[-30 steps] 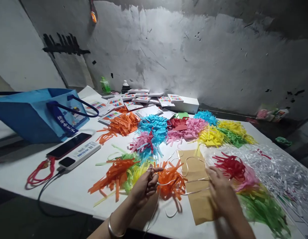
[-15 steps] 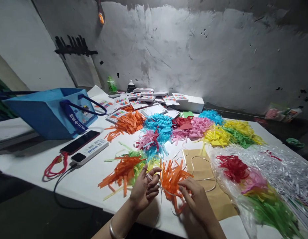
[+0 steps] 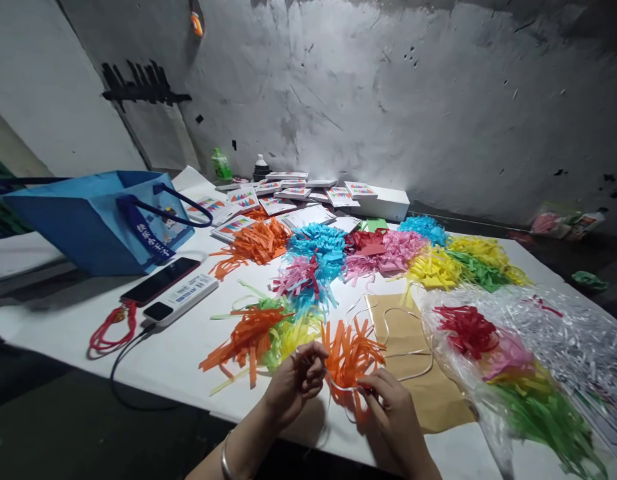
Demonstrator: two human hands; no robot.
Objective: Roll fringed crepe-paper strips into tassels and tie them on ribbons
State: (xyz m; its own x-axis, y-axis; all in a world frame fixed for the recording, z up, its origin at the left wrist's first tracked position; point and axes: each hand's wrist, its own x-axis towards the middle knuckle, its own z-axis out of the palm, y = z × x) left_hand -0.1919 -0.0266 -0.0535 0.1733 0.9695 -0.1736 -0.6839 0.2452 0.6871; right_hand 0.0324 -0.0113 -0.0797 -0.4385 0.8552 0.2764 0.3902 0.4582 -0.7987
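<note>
My left hand (image 3: 294, 383) is closed, palm turned up, with its curled fingers around one end of a thin white ribbon (image 3: 342, 388). Between thumb and fingers of my right hand (image 3: 389, 400) the same ribbon is pinched. The stretch between the hands runs across an orange tissue-paper tassel (image 3: 352, 347) on the table; whether it is tied to the tassel I cannot tell. Ribbon also loops over a brown paper sheet (image 3: 406, 347) to the right. Beside my left hand lie another orange tassel (image 3: 246, 337) and a yellow one (image 3: 301, 333).
A blue paper bag (image 3: 88, 230), a phone (image 3: 161, 280) and a white power bank (image 3: 181, 299) with a cable are at left. Tassels (image 3: 318, 250) and white packs (image 3: 293, 193) lie behind. A clear plastic bag (image 3: 563, 327) covers the right side.
My left hand's fingers have curled in more tightly on the ribbon. My right hand has shifted slightly left, and the ribbon between the hands shows more clearly. The view has tilted a little.
</note>
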